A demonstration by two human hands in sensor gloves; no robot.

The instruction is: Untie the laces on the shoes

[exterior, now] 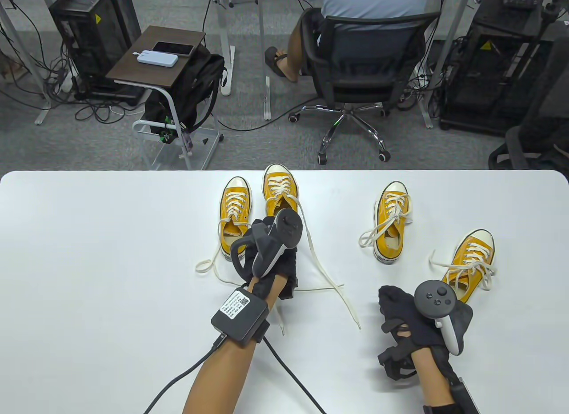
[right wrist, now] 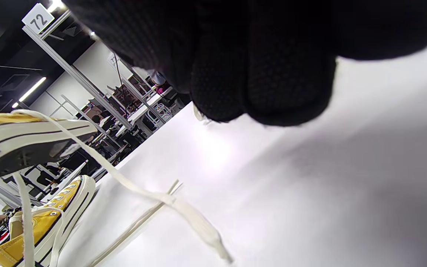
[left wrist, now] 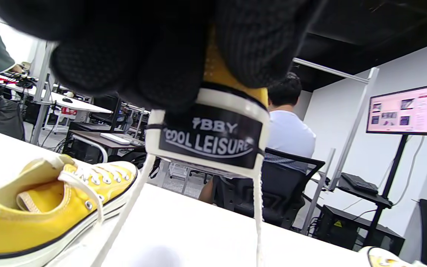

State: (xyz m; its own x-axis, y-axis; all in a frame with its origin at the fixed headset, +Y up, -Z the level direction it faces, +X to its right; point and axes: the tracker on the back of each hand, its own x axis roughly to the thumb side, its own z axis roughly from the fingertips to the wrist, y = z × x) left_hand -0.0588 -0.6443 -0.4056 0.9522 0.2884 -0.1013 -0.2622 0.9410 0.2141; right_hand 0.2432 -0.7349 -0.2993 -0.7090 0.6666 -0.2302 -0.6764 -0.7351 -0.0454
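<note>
Four yellow shoes sit on the white surface (exterior: 89,236): two side by side at far centre, two apart at right. Left hand (exterior: 271,249) grips the heel of the second shoe (exterior: 279,187) from the left, raising it (heel label visible in the left wrist view), fingers (left wrist: 154,55) clamped around it. Its two loose lace ends (exterior: 329,280) trail toward the near edge. Leftmost shoe (exterior: 235,205) is also unlaced at the top. Far-right shoe (exterior: 391,218) and near-right shoe (exterior: 471,263) each keep a bow. Right hand (exterior: 422,320) rests on the surface near that last shoe, fingers (right wrist: 265,74) curled, holding nothing.
</note>
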